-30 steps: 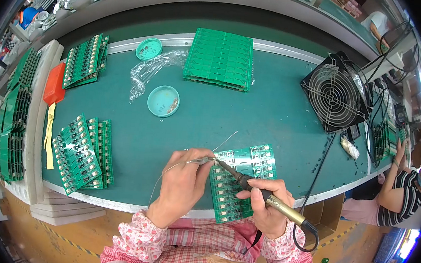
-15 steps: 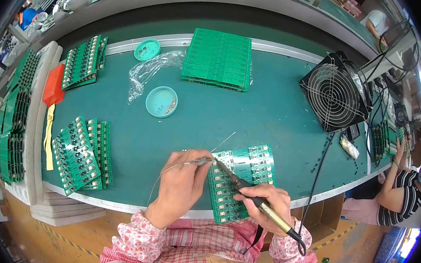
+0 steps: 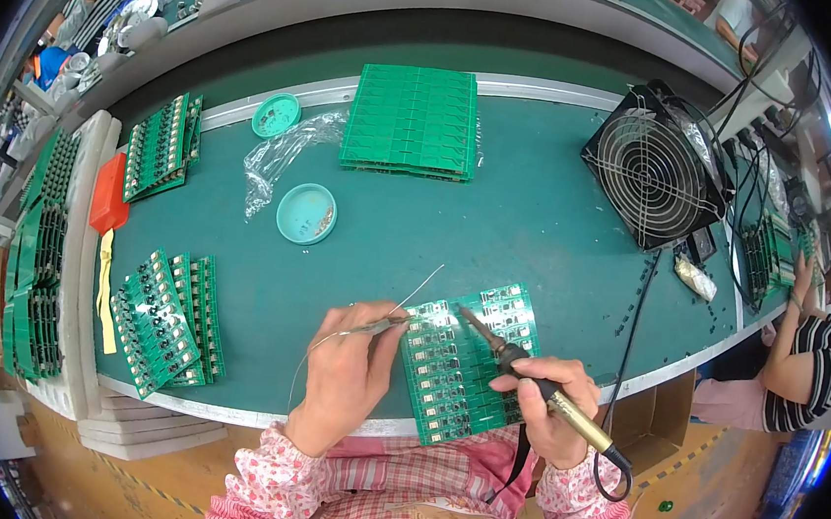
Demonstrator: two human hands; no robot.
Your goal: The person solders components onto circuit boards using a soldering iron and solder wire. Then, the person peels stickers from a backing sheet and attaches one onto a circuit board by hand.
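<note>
My left hand (image 3: 344,372) is closed on metal tweezers (image 3: 370,327), their tips at the top left corner of a green circuit board (image 3: 470,368). A thin solder wire (image 3: 425,282) also runs through these fingers, one end sticking up past the board and the other hanging by the wrist. In my right hand (image 3: 553,400) is a soldering iron (image 3: 575,418) with a gold and black handle, held like a pen. Its tip is over the upper middle of the board, apart from the tweezers. The board, carrying rows of small white and dark parts, lies tilted near the table's front edge.
Stacked green boards (image 3: 411,121) lie at the back, with more boards (image 3: 168,322) at left. Two turquoise dishes (image 3: 307,213) (image 3: 277,116) flank crumpled plastic (image 3: 281,154). A black fan (image 3: 649,171) stands at right, near the iron's cable (image 3: 635,328). A co-worker's arm (image 3: 787,332) shows at far right.
The soldering iron has moved right, away from the tweezers at the board's corner. My left hand stays at that corner with the tweezers and wire. The whole view has shifted slightly.
</note>
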